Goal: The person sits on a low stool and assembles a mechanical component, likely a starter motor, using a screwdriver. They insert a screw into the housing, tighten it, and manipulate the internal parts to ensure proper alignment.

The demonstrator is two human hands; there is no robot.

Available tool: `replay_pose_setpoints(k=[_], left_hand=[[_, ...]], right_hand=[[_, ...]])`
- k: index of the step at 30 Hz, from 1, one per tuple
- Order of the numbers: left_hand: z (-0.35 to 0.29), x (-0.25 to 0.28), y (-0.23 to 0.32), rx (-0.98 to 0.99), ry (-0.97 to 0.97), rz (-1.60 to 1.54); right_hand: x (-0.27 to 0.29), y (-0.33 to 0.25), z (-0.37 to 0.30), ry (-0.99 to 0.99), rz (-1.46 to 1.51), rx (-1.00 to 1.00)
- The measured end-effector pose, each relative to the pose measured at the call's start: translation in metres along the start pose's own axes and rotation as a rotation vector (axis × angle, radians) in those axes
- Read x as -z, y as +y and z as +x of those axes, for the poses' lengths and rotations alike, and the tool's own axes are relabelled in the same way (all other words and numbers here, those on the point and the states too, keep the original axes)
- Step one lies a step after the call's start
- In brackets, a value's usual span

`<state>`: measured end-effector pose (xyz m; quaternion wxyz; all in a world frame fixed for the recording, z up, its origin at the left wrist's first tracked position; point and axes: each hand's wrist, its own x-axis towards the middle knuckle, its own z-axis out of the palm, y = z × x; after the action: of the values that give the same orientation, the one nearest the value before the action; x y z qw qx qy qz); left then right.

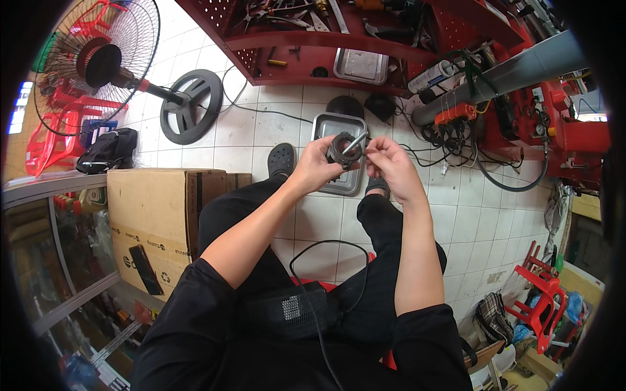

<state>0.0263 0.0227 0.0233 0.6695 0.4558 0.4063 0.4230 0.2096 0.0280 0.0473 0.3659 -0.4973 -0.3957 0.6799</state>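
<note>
My left hand [312, 171] grips a dark, ring-shaped metal part [337, 154] with a wide round opening, held above a grey metal tray [342, 186] on the floor. A short silver rod [356, 143] slants across the opening, its upper end leaning to the right. Close beside it, my right hand [396, 171] has its thumb and fingertips pinched together. Whether they hold the rod or some smaller piece is hidden.
A red tool cart [287, 72] with hand tools stands ahead. To the left are a standing fan [104, 65] and a cardboard box [150, 215] bearing a phone [145, 269]. Red machinery [567, 137] with hoses and cables occupies the right, above a red plastic stool [544, 300].
</note>
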Motion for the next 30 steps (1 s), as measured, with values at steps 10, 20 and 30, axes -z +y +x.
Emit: replay_pose_setpoints(k=[10, 20, 30], left_hand=[[-0.002, -0.001, 0.007, 0.018, -0.003, 0.224], [0.001, 0.005, -0.006, 0.064, -0.02, 0.074], [0.002, 0.009, -0.009, 0.055, -0.017, 0.131]], right_hand=[[0.014, 0.007, 0.004, -0.111, -0.056, -0.279], [-0.003, -0.009, -0.006, -0.014, 0.097, -0.146], [0.008, -0.001, -0.001, -0.114, 0.104, -0.19]])
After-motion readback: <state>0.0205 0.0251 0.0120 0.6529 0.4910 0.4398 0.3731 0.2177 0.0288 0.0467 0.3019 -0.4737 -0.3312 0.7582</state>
